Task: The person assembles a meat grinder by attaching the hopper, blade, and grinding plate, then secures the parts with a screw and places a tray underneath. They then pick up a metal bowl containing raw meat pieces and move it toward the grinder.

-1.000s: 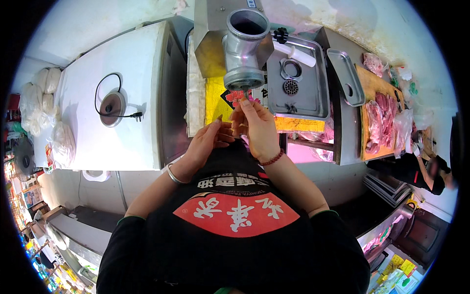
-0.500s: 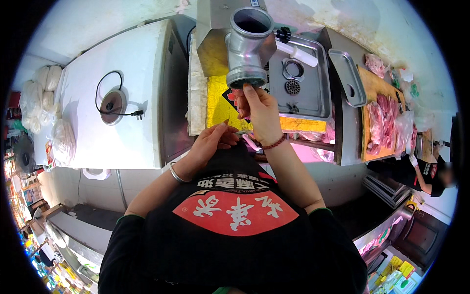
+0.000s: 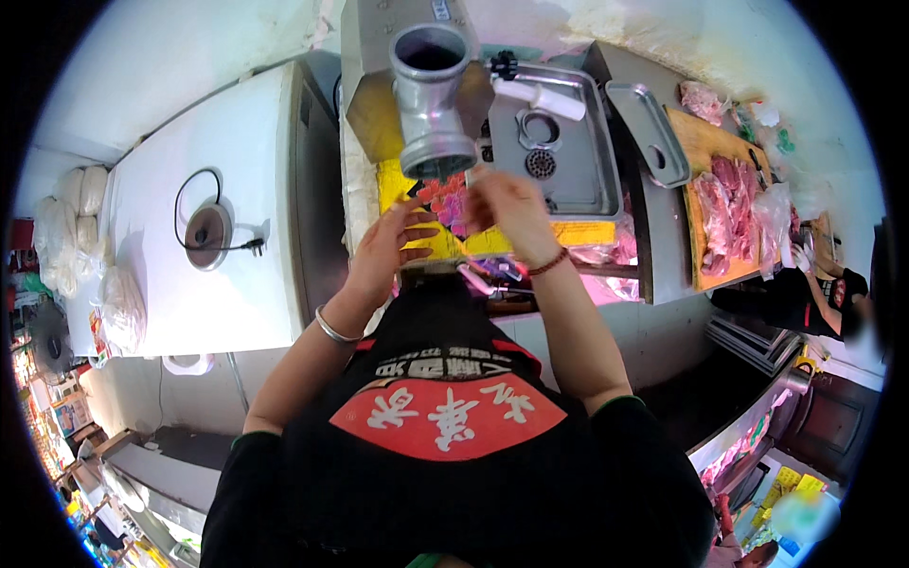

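At the far left edge of the white surface (image 3: 189, 312) I see a heap of white bags (image 3: 66, 237), and a small round pot with a black cord (image 3: 208, 232) sits near its middle. My left hand (image 3: 393, 248) has come up from my apron and now spreads loose and holds nothing, just beside the pink meat (image 3: 445, 201) under the mouth of the grey meat grinder (image 3: 434, 95). My right hand (image 3: 507, 210) has moved off that mouth and pinches the edge of the meat. So both hands now gather it. Right of them lie a metal tray (image 3: 568, 180) and a board with raw meat (image 3: 724, 204).
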Tool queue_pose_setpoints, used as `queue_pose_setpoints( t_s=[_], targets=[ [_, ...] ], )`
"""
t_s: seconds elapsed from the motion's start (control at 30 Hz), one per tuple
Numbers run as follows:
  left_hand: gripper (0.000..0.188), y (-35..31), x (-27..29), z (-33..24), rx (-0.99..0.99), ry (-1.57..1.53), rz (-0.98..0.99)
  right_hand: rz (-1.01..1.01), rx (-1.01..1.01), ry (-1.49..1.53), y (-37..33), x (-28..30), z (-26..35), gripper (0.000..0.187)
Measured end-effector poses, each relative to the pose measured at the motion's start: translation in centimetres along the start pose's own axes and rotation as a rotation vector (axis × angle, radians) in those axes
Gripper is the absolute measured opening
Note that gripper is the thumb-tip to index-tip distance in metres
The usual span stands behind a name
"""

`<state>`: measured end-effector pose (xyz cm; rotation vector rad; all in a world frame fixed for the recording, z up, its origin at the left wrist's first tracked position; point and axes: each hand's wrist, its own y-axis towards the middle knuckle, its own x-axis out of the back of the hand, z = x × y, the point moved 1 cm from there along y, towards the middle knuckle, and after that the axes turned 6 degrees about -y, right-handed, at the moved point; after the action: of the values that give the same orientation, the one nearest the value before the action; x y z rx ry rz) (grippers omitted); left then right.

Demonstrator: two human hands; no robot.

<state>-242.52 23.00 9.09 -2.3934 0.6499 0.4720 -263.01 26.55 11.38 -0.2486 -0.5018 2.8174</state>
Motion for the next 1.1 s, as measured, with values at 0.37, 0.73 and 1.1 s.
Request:
queue_pose_setpoints(
  t_s=[0.37,0.73,1.1],
  targets=[
    [0.055,4.2,-4.9,-3.0,-0.162,-0.294,0.134,-0.355,0.824,-0.555,16.4,4.1,6.9,0.037],
    [0.046,4.5,-6.1,-2.7,-0.326,-0.209,-0.01,-0.554,0.675,-0.691,16.7,2.9,6.9,0.033],
    [0.055,3.7,-6.1,-3.9,-0.215,-0.145,0.037,-0.546,0.637,-0.573,16.3,3.5,6.1,0.045]
  ],
)
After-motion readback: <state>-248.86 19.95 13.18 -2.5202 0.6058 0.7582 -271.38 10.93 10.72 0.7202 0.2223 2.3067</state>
